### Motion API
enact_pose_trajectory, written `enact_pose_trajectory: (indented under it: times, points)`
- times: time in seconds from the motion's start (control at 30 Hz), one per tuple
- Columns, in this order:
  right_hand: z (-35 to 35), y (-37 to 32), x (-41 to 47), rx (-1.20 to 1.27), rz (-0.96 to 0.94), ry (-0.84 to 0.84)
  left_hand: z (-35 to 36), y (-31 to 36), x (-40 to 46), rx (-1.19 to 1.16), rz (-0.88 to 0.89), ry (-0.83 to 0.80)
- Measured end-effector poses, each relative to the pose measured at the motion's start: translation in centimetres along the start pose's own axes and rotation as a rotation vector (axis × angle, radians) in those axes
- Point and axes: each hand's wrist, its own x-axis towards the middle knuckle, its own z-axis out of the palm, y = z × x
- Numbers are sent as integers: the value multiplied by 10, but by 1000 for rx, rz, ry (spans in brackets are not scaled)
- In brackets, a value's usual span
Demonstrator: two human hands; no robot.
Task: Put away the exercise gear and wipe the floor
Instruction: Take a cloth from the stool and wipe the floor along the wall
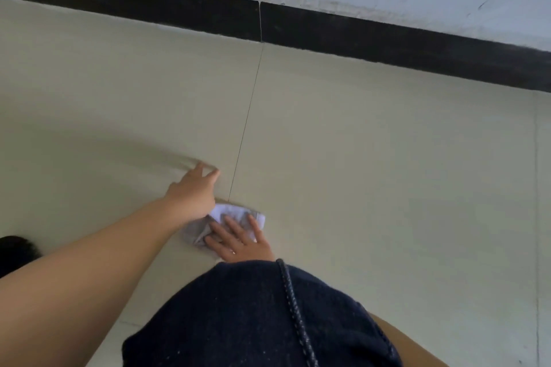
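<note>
Nearest the camera, at 6 o'clock, is a dark garment (253, 316) with a braided cord (293, 307) running down it; it hides the right wrist and forearm.

Just beyond it, near centre, the right hand (238, 240) lies flat on a cloth (235, 216). Its fingers (229, 226) are straight and spread, pointing toward 12 o'clock. This is an open, pressing grip: nothing is pinched. The spread presumably loads the cloth evenly against the floor (372, 164) so it can be slid.

The cloth is pale, crumpled and partly folded. It lies on the floor over the near end of a tile joint (247, 116), which runs toward 12 o'clock to the black skirting (387, 39).

The left arm enters from 8 o'clock. The left hand (190, 194) is at 11 o'clock of the cloth, fingers extended, holding nothing. It appears planted on the floor, probably as a brace for the stooped posture; contact cannot be confirmed, as the fingertips are blurred.

A dark object (16, 250) sits at the left edge, 9 o'clock; unidentified.

Judgement: the wiping step is in hand. No exercise gear is visible, so that part cannot be assessed.
</note>
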Motion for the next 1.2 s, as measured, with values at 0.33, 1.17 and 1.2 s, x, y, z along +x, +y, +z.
enact_pose_trajectory:
  times: [0.33, 1.17, 1.2]
  points:
    - [20, 134, -149, 587, 1146, 106, 15, 51, -7, 54, 236, 71]
    - [31, 190, -156, 517, 1099, 270, 21, 82, -14, 91, 214, -47]
    - [27, 187, -141, 499, 1062, 256, 19, 80, -14, 98, 222, -61]
